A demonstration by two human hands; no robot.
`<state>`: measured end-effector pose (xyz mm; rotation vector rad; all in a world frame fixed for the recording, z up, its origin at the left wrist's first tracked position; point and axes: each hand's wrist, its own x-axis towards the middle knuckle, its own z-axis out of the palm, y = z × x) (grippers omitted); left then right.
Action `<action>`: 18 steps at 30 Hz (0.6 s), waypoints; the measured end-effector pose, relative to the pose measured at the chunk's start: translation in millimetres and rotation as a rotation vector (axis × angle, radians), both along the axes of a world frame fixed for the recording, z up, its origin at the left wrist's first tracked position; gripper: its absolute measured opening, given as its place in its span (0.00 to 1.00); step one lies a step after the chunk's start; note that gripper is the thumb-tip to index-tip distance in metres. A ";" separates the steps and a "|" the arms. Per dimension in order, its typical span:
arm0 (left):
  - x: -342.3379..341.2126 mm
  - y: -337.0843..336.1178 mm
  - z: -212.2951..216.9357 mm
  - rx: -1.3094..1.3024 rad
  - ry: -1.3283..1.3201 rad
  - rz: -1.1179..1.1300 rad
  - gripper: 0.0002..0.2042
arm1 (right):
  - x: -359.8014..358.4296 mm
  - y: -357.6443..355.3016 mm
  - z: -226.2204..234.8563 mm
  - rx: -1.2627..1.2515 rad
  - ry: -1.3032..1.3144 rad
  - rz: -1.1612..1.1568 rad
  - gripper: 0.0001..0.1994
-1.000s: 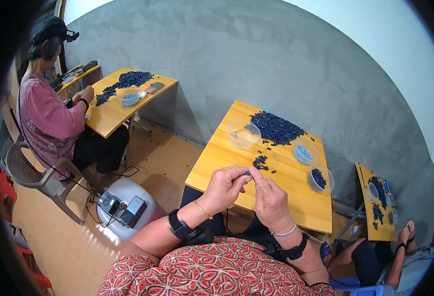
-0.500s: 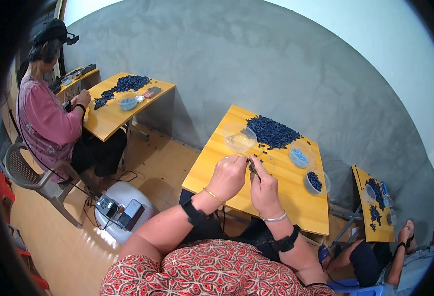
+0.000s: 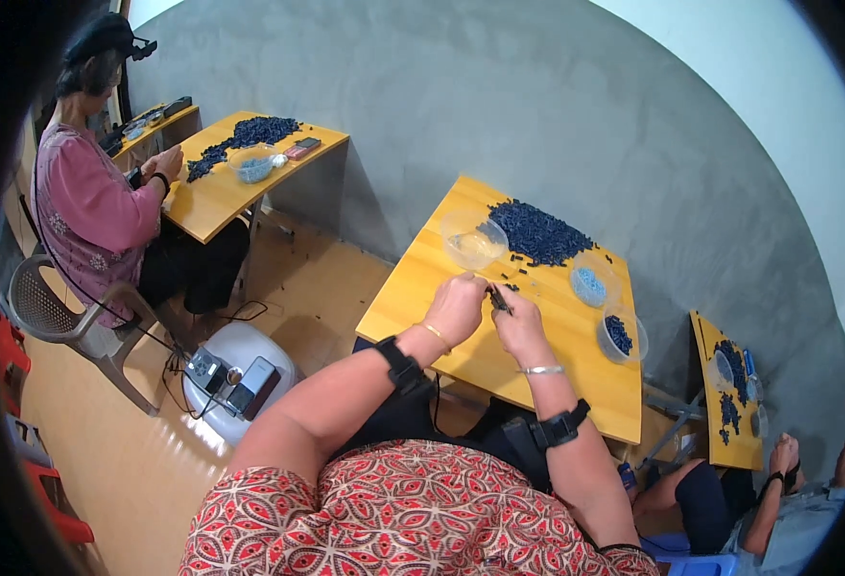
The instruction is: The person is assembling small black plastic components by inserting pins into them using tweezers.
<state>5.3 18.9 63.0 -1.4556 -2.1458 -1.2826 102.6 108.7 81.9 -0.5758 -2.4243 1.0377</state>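
Observation:
Over the near part of the yellow table (image 3: pixel 461 370), my two hands work close together. My left hand (image 3: pixel 458 309) is closed in a pinch, and what its fingertips hold is too small to make out. A slim dark piece (image 3: pixel 499 300), its kind unclear, is gripped in my closed right hand (image 3: pixel 521 326), its end close to the left fingertips. Just beyond them lie a few loose dark bits (image 3: pixel 511 272) and a large pile of small dark blue pieces (image 3: pixel 540 233). A clear bowl (image 3: pixel 473 240) stands left of the pile.
Right of the pile stand a clear tub of light blue pieces (image 3: pixel 588 285) and a tub of dark pieces (image 3: pixel 618 336). A person in pink (image 3: pixel 96 211) sits at another table (image 3: pixel 202 216) on the left. Another person's hands (image 3: pixel 784 459) show at lower right. Devices sit on a white stool (image 3: pixel 240 379).
My right hand's fingers have curled in around the dark piece, which now shows more plainly. My hands remain close together; the whole view has shifted slightly.

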 end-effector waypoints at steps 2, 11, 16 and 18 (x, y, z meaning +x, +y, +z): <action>1.6 -5.0 -2.1 0.083 -0.055 -0.052 0.06 | 8.4 -6.8 8.6 0.040 0.018 0.038 0.21; 2.8 -43.8 -1.8 0.301 -1.300 -0.459 0.08 | 50.1 -12.5 8.0 0.257 0.037 0.059 0.21; 3.6 -54.6 -0.2 0.348 -1.553 -0.622 0.09 | 82.1 78.3 -54.3 0.415 -0.194 -0.343 0.25; 6.9 -55.6 -1.7 0.326 -1.539 -0.625 0.11 | 78.7 92.5 -72.3 0.430 -0.306 -0.460 0.26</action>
